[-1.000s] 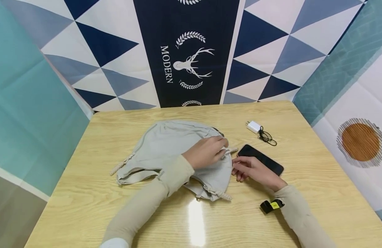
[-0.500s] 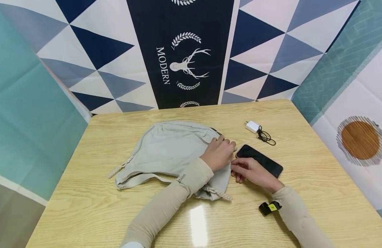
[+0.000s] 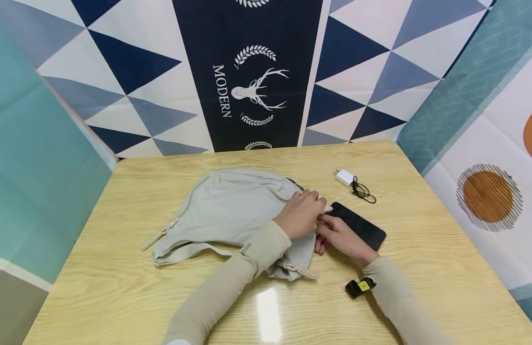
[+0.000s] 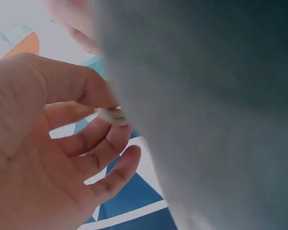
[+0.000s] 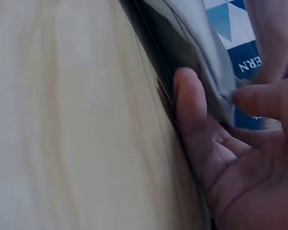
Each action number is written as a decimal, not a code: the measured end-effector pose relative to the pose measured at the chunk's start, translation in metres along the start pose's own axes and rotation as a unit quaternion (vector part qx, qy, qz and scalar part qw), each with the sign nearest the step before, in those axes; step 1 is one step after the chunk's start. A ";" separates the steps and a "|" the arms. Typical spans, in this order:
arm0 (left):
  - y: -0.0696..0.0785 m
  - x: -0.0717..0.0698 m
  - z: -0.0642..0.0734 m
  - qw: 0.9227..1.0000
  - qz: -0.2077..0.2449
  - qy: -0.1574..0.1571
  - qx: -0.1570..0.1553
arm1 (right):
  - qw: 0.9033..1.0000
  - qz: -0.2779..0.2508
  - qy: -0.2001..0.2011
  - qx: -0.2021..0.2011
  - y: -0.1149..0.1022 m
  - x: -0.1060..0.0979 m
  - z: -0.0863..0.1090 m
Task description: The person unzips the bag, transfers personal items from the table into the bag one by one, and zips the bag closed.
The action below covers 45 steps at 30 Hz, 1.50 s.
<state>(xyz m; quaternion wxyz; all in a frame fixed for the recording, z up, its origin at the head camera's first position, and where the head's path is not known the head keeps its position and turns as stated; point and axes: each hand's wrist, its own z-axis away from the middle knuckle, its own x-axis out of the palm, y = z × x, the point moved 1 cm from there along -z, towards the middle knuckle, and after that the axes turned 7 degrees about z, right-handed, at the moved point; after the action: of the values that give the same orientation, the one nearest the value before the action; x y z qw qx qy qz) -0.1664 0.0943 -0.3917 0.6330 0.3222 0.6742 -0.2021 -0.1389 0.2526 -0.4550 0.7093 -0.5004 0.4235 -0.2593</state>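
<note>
A light grey cloth bag [image 3: 231,206] lies flat on the wooden table, with braided rope pulls at its corners. My left hand [image 3: 301,214] is over the bag's right end. In the left wrist view, its thumb and fingers pinch a pale rope pull [image 4: 114,116] beside the grey cloth. Close by, my right hand [image 3: 341,237] is at the bag's right edge. The right wrist view has the bag's cloth edge [image 5: 216,72] between the fingers and thumb of the right hand [image 5: 245,167], low over the tabletop.
A black phone [image 3: 361,227] lies right behind the right hand, partly covered by it. Farther back are a white charger plug [image 3: 344,177] and a coiled black cable [image 3: 363,190]. A small black device with a yellow label [image 3: 360,287] sits at the right wrist.
My left hand has moved right across the bag to its right end, beside the right hand. The right hand has stayed by the bag's edge, and the two hands now nearly meet.
</note>
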 end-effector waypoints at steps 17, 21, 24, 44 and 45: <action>-0.030 -0.030 0.037 0.992 0.074 0.103 -0.002 | 0.998 -0.017 0.060 0.017 0.007 0.007 -0.009; -0.042 -0.030 0.046 0.991 0.105 0.085 -0.013 | 0.998 -0.005 0.063 0.018 0.007 0.004 -0.009; -0.047 -0.030 0.055 0.992 0.104 0.077 -0.005 | 0.998 -0.002 0.061 0.014 0.007 0.004 -0.009; -0.062 -0.020 0.087 0.991 0.097 0.088 0.012 | 0.999 -0.014 0.045 0.008 0.007 0.007 -0.009; -0.063 -0.019 0.087 0.992 0.089 0.092 0.010 | 0.999 -0.015 0.045 0.008 0.007 0.007 -0.009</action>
<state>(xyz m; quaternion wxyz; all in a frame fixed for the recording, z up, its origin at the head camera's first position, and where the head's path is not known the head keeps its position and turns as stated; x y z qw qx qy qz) -0.1467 -0.0129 -0.3917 0.5808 0.4047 0.6959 -0.1211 -0.1438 0.2456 -0.4651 0.6897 -0.4882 0.4456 -0.2956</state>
